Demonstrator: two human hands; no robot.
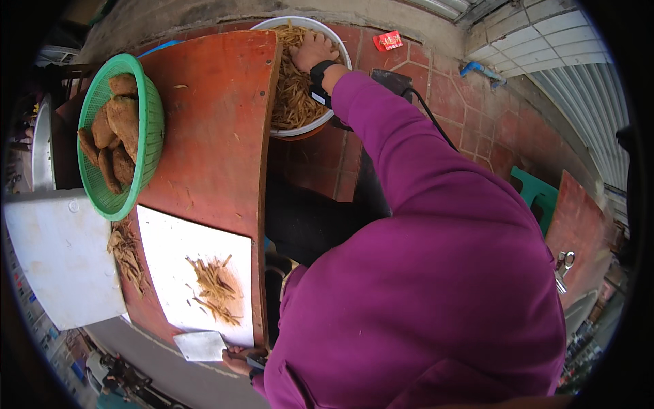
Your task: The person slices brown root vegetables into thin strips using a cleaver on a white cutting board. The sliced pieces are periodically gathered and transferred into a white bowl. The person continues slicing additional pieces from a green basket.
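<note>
My right hand (pixel 314 51) rests with fingers spread on thin tan strips (pixel 294 105), apparently cut plant matter. They fill a round white tub (pixel 337 38) beside the table, at the top of the view. My left hand (pixel 237 359) grips a cleaver (pixel 200 346) at the lower end of the table. Its broad blade overlaps the edge of a white cutting board (pixel 168 255). A small heap of cut strips (pixel 212 286) lies on that board, with a brownish stain around it. Both wrists wear dark bands.
A green plastic basket (pixel 156 117) of brown tubers (pixel 122 122) stands on the reddish wooden table (pixel 219 128). Beside it are a white foam box (pixel 61 255) and peel-like scraps (pixel 127 255). A red packet (pixel 388 41) lies on the tiled floor, near a black cable (pixel 434 120).
</note>
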